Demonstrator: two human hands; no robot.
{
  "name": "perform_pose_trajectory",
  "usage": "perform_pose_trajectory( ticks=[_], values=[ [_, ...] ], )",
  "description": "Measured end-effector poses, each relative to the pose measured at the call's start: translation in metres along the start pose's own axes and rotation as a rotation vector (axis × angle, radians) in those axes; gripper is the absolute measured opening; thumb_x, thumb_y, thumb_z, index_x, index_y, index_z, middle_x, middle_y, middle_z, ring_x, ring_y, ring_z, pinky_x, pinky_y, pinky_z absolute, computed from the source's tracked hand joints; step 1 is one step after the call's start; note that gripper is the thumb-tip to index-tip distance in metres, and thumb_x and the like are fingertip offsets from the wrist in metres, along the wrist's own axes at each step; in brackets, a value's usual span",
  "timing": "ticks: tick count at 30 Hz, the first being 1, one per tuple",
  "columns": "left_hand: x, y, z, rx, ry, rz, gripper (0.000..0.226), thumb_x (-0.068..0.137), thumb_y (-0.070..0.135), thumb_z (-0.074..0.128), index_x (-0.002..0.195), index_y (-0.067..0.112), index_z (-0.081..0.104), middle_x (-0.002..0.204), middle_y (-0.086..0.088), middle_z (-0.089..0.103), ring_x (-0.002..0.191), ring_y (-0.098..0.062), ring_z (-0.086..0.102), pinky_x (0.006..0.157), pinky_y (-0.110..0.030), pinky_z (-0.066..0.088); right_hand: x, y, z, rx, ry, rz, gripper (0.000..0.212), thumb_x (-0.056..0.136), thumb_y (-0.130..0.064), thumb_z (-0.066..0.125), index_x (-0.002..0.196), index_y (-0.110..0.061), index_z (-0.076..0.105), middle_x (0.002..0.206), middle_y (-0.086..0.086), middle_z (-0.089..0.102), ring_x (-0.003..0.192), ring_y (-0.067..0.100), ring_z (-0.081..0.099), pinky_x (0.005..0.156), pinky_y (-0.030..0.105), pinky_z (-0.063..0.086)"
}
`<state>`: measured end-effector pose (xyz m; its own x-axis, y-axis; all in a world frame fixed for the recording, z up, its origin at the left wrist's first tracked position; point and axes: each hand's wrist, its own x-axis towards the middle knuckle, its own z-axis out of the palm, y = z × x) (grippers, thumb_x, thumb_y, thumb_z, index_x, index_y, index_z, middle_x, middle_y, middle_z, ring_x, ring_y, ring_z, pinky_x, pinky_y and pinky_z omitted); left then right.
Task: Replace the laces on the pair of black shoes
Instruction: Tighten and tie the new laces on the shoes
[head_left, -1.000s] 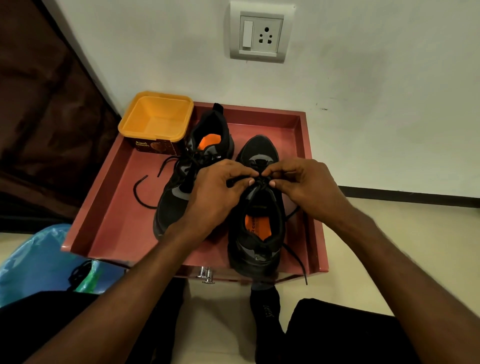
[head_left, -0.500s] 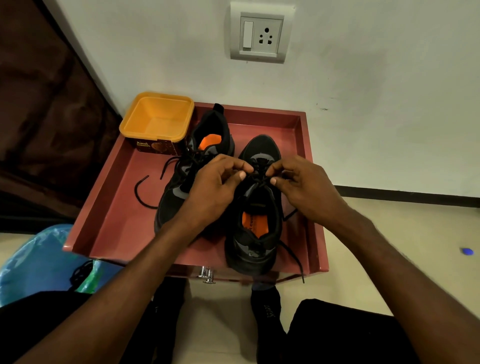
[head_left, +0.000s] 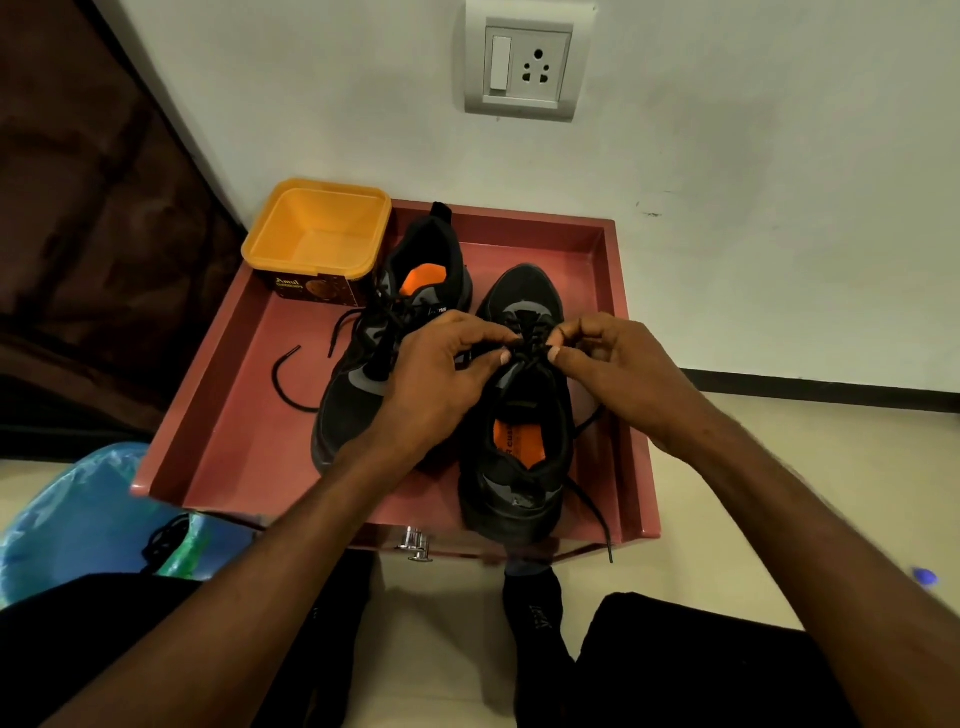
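Note:
Two black shoes with orange insoles lie in a red tray (head_left: 218, 374). The right shoe (head_left: 519, 467) points its toe at the wall; the left shoe (head_left: 363, 395) points the other way. My left hand (head_left: 436, 384) and my right hand (head_left: 623, 374) meet over the right shoe's front eyelets. Each pinches the black lace (head_left: 530, 348) there between thumb and fingertips. One loose end of that lace (head_left: 597, 519) trails over the tray's front right edge. The left shoe's lace (head_left: 291, 374) curls loose on the tray floor.
An open yellow tub (head_left: 317, 234) stands in the tray's back left corner. A blue plastic bag (head_left: 78, 514) with something dark in it lies on the floor at the left. A wall socket (head_left: 524, 62) is above. My socked foot (head_left: 535, 613) rests below the tray.
My hands have shifted slightly toward the shoe's toe and drawn a little apart, still pinching the lace. The shoes have stayed in place.

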<state>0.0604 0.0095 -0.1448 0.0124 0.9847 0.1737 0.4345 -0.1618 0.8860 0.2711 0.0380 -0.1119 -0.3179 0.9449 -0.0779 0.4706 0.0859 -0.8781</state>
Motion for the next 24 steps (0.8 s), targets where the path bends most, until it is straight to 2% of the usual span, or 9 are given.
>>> perform_pose_trajectory(
  ticks=[3, 5, 7, 10, 13, 16, 19, 21, 24],
  values=[
    [0.001, 0.001, 0.002, -0.025, 0.042, -0.025, 0.016, 0.092, 0.016, 0.076, 0.107, 0.022, 0.077, 0.107, 0.005, 0.069, 0.104, -0.012, 0.069, 0.096, -0.040, 0.058, 0.000, 0.001, -0.003, -0.001, -0.018, -0.010, 0.021, 0.094, -0.008, 0.072, 0.102, -0.027, 0.075, 0.112, -0.003, 0.074, 0.107, 0.010, 0.071, 0.100, 0.033, 0.055],
    [0.001, 0.004, 0.001, -0.016, 0.038, -0.050, 0.011, 0.097, 0.019, 0.070, 0.107, 0.020, 0.074, 0.106, 0.005, 0.067, 0.098, -0.010, 0.068, 0.089, -0.029, 0.058, 0.001, 0.002, -0.001, -0.051, 0.014, -0.042, 0.023, 0.091, -0.010, 0.076, 0.104, -0.029, 0.076, 0.113, -0.005, 0.074, 0.108, 0.007, 0.070, 0.101, 0.033, 0.056],
    [0.001, 0.006, -0.002, 0.012, 0.019, -0.040, 0.009, 0.100, 0.019, 0.064, 0.107, 0.017, 0.070, 0.104, 0.004, 0.064, 0.091, -0.007, 0.063, 0.080, -0.018, 0.051, 0.001, 0.003, 0.001, -0.095, 0.045, -0.061, 0.023, 0.089, -0.014, 0.080, 0.105, -0.031, 0.077, 0.110, -0.010, 0.074, 0.105, 0.004, 0.070, 0.099, 0.029, 0.056],
    [0.001, 0.007, -0.003, 0.045, -0.010, -0.008, 0.009, 0.103, 0.017, 0.060, 0.108, 0.014, 0.067, 0.105, 0.002, 0.061, 0.087, -0.002, 0.057, 0.075, -0.009, 0.043, 0.002, 0.004, 0.005, -0.209, 0.082, -0.112, 0.021, 0.088, -0.020, 0.080, 0.101, -0.036, 0.076, 0.106, -0.014, 0.071, 0.100, 0.002, 0.067, 0.093, 0.024, 0.055],
    [0.001, 0.006, -0.004, 0.053, -0.005, -0.015, 0.009, 0.103, 0.016, 0.060, 0.109, 0.014, 0.067, 0.108, 0.002, 0.061, 0.092, -0.002, 0.058, 0.079, -0.009, 0.043, 0.004, 0.006, 0.010, -0.177, 0.140, -0.087, 0.015, 0.090, -0.019, 0.078, 0.101, -0.030, 0.078, 0.105, -0.010, 0.071, 0.098, 0.004, 0.068, 0.093, 0.029, 0.057],
    [0.002, 0.004, -0.003, 0.074, -0.045, -0.034, 0.009, 0.104, 0.019, 0.059, 0.110, 0.016, 0.065, 0.109, 0.001, 0.060, 0.098, -0.009, 0.059, 0.084, -0.016, 0.045, 0.006, 0.004, 0.009, -0.013, 0.129, 0.049, 0.011, 0.093, -0.014, 0.074, 0.099, -0.022, 0.079, 0.106, -0.006, 0.072, 0.102, 0.009, 0.070, 0.100, 0.035, 0.056],
    [0.002, 0.004, -0.002, 0.027, -0.045, -0.058, 0.009, 0.103, 0.018, 0.060, 0.110, 0.017, 0.065, 0.110, 0.002, 0.061, 0.099, -0.010, 0.061, 0.085, -0.019, 0.047, 0.003, 0.000, 0.007, 0.091, 0.089, 0.101, 0.012, 0.095, -0.009, 0.070, 0.097, -0.019, 0.077, 0.099, -0.004, 0.075, 0.100, 0.010, 0.071, 0.097, 0.029, 0.054],
    [0.000, 0.005, -0.002, -0.054, -0.017, -0.087, 0.009, 0.102, 0.016, 0.062, 0.111, 0.017, 0.064, 0.109, 0.004, 0.064, 0.095, -0.005, 0.063, 0.082, -0.019, 0.049, 0.002, -0.003, 0.004, 0.129, 0.091, 0.125, 0.011, 0.096, -0.007, 0.070, 0.100, -0.017, 0.074, 0.100, -0.001, 0.075, 0.099, 0.010, 0.071, 0.093, 0.025, 0.054],
    [-0.003, 0.003, -0.003, -0.127, 0.010, -0.123, 0.008, 0.099, 0.016, 0.067, 0.105, 0.017, 0.062, 0.103, 0.004, 0.068, 0.088, -0.004, 0.065, 0.078, -0.026, 0.054, 0.001, -0.006, -0.007, 0.110, 0.081, 0.124, 0.015, 0.092, -0.002, 0.071, 0.101, -0.014, 0.070, 0.102, 0.004, 0.074, 0.098, 0.013, 0.072, 0.092, 0.027, 0.057]
  ],
)
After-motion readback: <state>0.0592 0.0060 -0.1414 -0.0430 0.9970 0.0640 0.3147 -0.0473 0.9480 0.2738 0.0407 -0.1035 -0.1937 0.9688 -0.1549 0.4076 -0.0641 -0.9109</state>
